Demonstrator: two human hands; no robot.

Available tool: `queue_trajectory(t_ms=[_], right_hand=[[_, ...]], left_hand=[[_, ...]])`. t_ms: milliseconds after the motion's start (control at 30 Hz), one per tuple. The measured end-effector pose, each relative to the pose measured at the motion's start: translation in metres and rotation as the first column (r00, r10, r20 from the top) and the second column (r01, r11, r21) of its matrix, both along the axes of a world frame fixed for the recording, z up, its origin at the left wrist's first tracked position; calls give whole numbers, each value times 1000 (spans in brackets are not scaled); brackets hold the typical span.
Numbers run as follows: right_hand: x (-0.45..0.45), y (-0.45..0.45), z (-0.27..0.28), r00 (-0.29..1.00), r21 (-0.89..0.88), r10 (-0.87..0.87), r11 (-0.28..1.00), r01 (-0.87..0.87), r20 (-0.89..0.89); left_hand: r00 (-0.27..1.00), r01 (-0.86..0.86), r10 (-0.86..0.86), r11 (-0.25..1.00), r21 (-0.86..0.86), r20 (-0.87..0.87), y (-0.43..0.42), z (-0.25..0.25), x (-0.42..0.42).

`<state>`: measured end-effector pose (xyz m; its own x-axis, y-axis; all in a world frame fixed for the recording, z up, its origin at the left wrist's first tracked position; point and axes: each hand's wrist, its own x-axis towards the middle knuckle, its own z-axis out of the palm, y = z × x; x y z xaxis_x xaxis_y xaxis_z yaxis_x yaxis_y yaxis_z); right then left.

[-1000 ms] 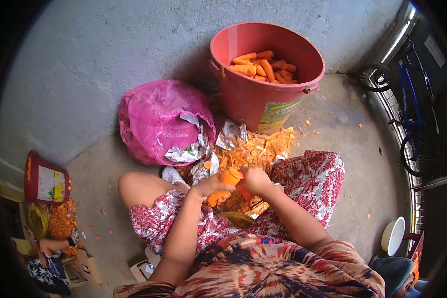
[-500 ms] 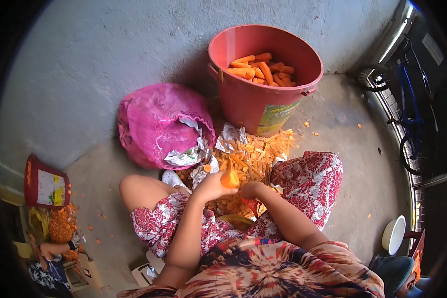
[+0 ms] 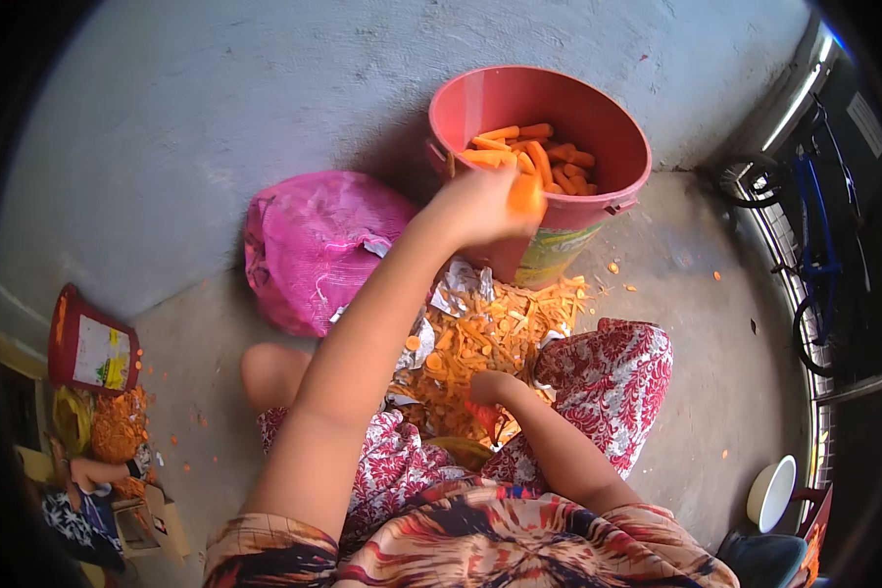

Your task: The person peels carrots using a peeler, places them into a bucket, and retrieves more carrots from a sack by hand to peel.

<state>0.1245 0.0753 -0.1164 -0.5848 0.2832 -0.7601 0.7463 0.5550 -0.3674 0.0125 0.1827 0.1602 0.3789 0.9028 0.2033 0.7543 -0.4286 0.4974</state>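
Stretched forward, my left hand [image 3: 482,204] is closed round a peeled carrot [image 3: 526,199], blurred by motion, at the near rim of the big red bucket [image 3: 593,186]. Inside the bucket lie several peeled carrots [image 3: 539,162]. My right hand [image 3: 495,388] stays low between my knees, its fingers wrapped round a red tool [image 3: 484,416], of which only part shows. Around and beyond it spreads a heap of orange peelings [image 3: 480,338] on the floor.
A pink mesh sack [image 3: 314,245] lies left of the bucket. Farther left are a small red bucket [image 3: 93,348], a cardboard box [image 3: 152,524] and another person's arm [image 3: 103,472]. At right are a white basin [image 3: 772,493], a bicycle [image 3: 813,225] and a second person.
My left hand has moved away from my right hand, forward and up to the bucket, carrying the carrot. My right hand has stayed low with the red tool.
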Motion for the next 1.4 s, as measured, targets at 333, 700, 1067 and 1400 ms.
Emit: queue_trajectory(t_ms=[333,700,1067,1400], right_hand=[[0,3,55,992,-19,-18,1000,16,-123],[-17,-3,14,987,-81,-118,991,109,-110],[-55,25,40,977,-182,-177,971,154,-119],[-62,46,31,932,-219,-347,922,320,-101]], left_hand=[[927,307,-372,817,-488,-39,30,-121,-53],[706,-580,375,793,-188,-601,26,-227,-259],[597,-782,721,622,-52,-353,164,-284,-341],[481,-847,850,513,137,-214,201,-292,-399]])
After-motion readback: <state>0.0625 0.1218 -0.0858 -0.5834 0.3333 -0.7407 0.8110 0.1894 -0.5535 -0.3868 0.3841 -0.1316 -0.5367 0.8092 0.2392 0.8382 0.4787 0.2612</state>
